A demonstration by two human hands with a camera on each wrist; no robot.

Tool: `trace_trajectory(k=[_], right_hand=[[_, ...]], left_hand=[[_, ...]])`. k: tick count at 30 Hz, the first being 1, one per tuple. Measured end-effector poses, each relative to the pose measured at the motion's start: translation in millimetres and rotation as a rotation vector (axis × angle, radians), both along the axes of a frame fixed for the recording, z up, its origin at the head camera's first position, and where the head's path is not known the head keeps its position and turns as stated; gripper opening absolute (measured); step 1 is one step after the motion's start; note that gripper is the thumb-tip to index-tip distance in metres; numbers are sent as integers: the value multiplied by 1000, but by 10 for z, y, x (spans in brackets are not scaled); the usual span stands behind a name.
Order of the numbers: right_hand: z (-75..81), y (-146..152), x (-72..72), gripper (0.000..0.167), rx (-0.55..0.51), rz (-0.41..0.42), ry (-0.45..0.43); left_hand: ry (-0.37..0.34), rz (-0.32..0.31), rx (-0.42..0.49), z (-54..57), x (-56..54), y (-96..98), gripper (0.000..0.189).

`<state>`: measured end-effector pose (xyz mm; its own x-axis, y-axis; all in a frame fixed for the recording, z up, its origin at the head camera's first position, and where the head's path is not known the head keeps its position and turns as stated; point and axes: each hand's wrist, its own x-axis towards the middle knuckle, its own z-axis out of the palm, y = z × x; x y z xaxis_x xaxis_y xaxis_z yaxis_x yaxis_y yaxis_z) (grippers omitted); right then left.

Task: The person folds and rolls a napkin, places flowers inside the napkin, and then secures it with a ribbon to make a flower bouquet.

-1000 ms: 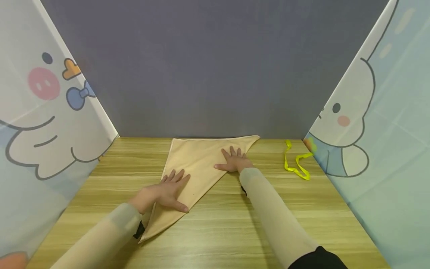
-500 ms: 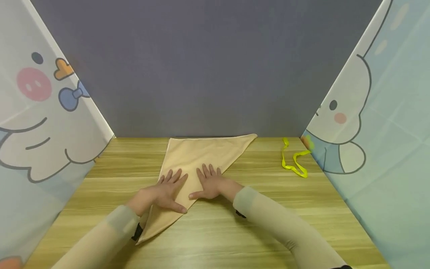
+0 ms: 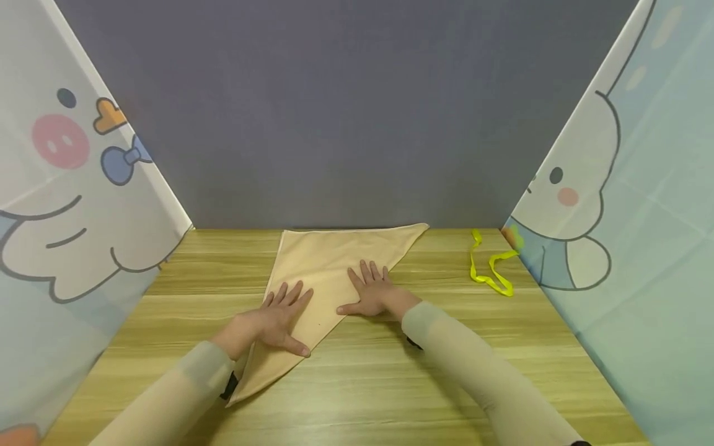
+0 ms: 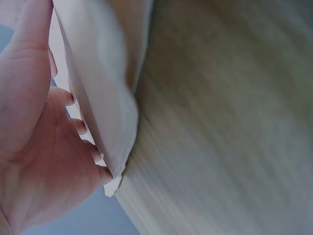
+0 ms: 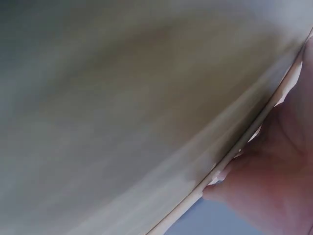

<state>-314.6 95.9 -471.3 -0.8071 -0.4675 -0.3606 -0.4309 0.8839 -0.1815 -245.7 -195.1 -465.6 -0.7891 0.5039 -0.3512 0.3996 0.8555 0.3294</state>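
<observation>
A beige cloth [image 3: 318, 260], folded into a triangle, lies on the wooden table [image 3: 390, 384] with its long slanted edge toward the front right. My left hand [image 3: 273, 325] rests on its lower left part, fingers straight and spread, thumb at the slanted edge. Farther up that edge, my right hand [image 3: 370, 294] lies on the cloth with spread fingers. In the left wrist view, the fingertips of the left hand [image 4: 54, 142] press along the cloth [image 4: 105, 93], whose near edge is wavy. The right wrist view has the right hand [image 5: 274, 171] touching the thin cloth edge.
A crumpled yellow ribbon [image 3: 491, 272] lies at the right rear of the table. A grey panel [image 3: 346, 111] stands along the back edge. Cartoon-printed sheets [image 3: 139, 229] flank the table on both sides.
My right hand first slid down and left along the cloth toward the left hand, then back up and right partway. The left hand stays in place on the cloth.
</observation>
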Motion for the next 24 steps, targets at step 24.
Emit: trace_trajectory(k=[24], right_hand=[[-71,966,-1018,133,-24,-271,-33]], left_hand=[[-37,13,-5,46,-6,13,145]])
